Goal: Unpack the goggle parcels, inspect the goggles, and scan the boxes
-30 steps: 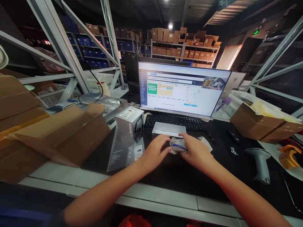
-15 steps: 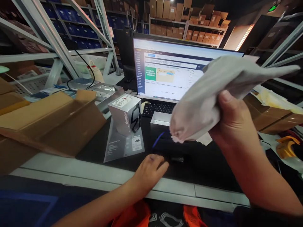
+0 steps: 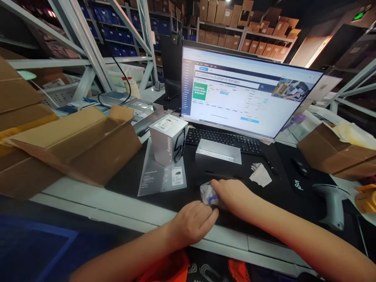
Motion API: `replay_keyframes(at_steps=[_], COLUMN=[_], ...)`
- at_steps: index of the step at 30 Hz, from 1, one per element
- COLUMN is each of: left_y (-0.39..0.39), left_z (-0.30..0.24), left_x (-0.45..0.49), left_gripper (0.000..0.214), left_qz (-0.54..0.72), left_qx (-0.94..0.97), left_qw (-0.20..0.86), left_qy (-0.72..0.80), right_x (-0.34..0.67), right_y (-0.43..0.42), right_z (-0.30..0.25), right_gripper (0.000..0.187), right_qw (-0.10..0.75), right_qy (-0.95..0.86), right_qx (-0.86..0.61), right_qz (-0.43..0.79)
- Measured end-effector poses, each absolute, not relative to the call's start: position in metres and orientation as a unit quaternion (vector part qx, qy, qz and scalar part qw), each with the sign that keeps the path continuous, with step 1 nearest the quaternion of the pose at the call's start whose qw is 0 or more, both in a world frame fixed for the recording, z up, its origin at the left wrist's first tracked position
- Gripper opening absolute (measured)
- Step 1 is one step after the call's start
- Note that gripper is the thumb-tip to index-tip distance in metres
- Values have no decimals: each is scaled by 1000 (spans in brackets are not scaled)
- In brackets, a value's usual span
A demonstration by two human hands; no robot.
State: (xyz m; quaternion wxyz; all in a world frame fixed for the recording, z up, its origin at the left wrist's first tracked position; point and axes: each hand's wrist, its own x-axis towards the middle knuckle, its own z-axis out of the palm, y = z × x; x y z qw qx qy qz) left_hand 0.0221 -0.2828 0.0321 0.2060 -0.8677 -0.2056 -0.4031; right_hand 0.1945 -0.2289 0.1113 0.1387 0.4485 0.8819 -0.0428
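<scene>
My right hand (image 3: 233, 196) is low over the black desk mat, its fingers wrapped round a small crumpled clear plastic bag (image 3: 209, 194) with a blue strip on it. Part of the bag is hidden under the fingers. Just left of it, near the desk's front edge, my left hand (image 3: 194, 220) has its fingers curled against the bag's near side. What is between those fingers, if anything, is hidden. Behind the hands stands a shallow open white box (image 3: 219, 152). A white and grey product box (image 3: 168, 139) stands on a flat grey printed package (image 3: 161, 182) to the left.
An open cardboard box (image 3: 88, 147) sits at the left. Behind are a keyboard (image 3: 226, 139) and a lit monitor (image 3: 235, 90). On the right lie a crumpled white paper (image 3: 261, 175), a pen (image 3: 270, 166), a mouse (image 3: 300, 167), a barcode scanner (image 3: 331, 205) and another cardboard box (image 3: 335, 150).
My right hand has come down from in front of the monitor to the mat and closed on the plastic bag. The pale, limp bag it held is out of sight. My left hand shifted slightly.
</scene>
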Motion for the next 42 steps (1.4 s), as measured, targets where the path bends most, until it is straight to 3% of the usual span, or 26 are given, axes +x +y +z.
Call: replay_keyframes(at_steps=[2,6,8,11,14,16,19,24,28,34,38,42], left_y=[-284,-288,-287,-278,-267,-263,-265,-274,-272,-241,-226,-228], left_z=[29,25,28,38,49,52,46,37,53,81,78,75], left_x=[23,21,18,14,12,14,18,18,20,38,40,29], left_gripper=[19,15,21,35,42,41,38,56,55,112,102,78], left_qz=[-412,-410,-378,-312,-287,-302,-345,-328,-316,-212,-215,-233], left_qx=[-864,-850,-849,-835,-800,-779,-759,-823,-872,-903,-892,-890], left_qw=[206,187,124,-56,-202,-242,-229,-97,-5,-25,-74,-92], left_qy=[-205,-272,-348,-450,-487,-494,-502,-454,-373,-372,-390,-380], right_x=[182,184,202,234,261,275,290,295,285,295,317,319], right_y=[-232,-222,-214,-213,-235,-256,-284,-312,-321,-322,-316,-306], right_z=[109,115,125,142,150,145,122,70,53,61,63,56], right_gripper=[24,39,53,48,36,31,34,61,67,58,41,61], right_qw=[162,143,90,-28,-93,-97,-102,-129,-146,-239,-326,-255], right_qy=[878,904,905,854,841,829,807,776,762,762,679,710], right_qx=[449,388,344,333,429,502,553,579,587,551,610,623], right_qz=[-38,-107,-234,-398,-316,-228,-181,-214,-233,-240,-247,-207])
